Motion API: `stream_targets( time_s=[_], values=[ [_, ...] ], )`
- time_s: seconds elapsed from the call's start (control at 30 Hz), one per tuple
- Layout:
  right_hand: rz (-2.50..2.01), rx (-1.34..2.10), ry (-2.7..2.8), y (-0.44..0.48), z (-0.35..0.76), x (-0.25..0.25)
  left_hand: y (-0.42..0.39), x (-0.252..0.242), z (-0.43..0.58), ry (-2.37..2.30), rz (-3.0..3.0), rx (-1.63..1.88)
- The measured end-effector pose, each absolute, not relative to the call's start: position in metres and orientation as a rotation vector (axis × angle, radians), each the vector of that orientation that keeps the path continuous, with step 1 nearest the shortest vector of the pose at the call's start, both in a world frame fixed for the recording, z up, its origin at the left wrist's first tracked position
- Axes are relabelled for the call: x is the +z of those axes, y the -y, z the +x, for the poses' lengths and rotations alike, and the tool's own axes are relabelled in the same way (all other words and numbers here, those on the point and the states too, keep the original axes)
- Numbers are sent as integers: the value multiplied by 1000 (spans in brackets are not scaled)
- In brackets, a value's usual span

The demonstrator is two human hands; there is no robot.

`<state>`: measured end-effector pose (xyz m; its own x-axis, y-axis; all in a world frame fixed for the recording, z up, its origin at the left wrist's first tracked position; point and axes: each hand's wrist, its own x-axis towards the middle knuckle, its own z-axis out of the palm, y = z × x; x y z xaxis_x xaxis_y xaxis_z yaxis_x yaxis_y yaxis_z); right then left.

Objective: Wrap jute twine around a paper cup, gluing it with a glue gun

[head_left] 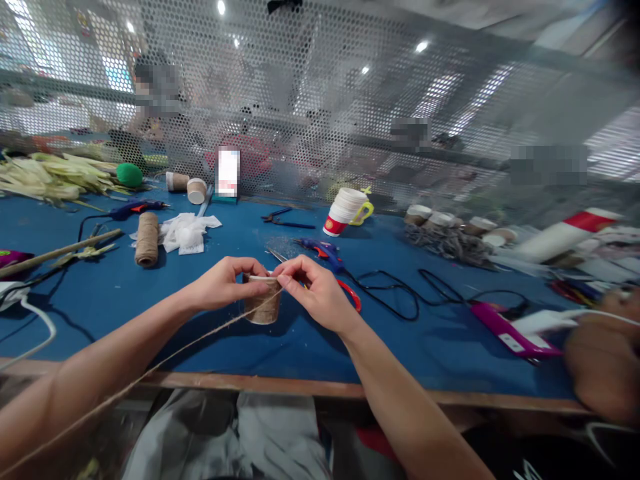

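Observation:
A small paper cup (pixel 263 308) wrapped in brown twine stands between my hands near the table's front. My left hand (pixel 235 283) grips its rim from the left, thumb on the outside and fingers over the top. With thumb and forefinger, my right hand (pixel 310 290) pinches the jute twine (pixel 200 339) against the cup's right side near the rim. From there the strand runs across the cup and down to the lower left. Scissors with red handles (pixel 351 297) lie partly hidden behind my right hand.
Behind my hands lie a blue glue gun (pixel 323 251), its black cable, and pliers (pixel 280 219). A stack of paper cups (pixel 345 212) stands further back. A twine spool (pixel 147 240) and white tissue (pixel 187 232) are at left; a purple power strip (pixel 515 333) and another person's arm (pixel 605 360) at right.

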<state>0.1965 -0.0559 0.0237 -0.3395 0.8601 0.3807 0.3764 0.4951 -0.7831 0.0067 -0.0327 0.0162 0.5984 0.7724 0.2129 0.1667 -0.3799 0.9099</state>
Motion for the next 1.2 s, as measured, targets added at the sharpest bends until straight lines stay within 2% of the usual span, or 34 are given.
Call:
stream_targets(
  time_s=[0.3, 0.77, 1.2],
  values=[
    [-1046, 791, 1933, 56, 198, 26, 31, 14, 5, -704, 1891, 826],
    [-1097, 461, 2126, 56, 193, 21, 33, 14, 13, -859, 2021, 838],
    [-1032, 419, 2184, 57, 188, 25, 34, 16, 11, -877, 1998, 853]
  ],
)
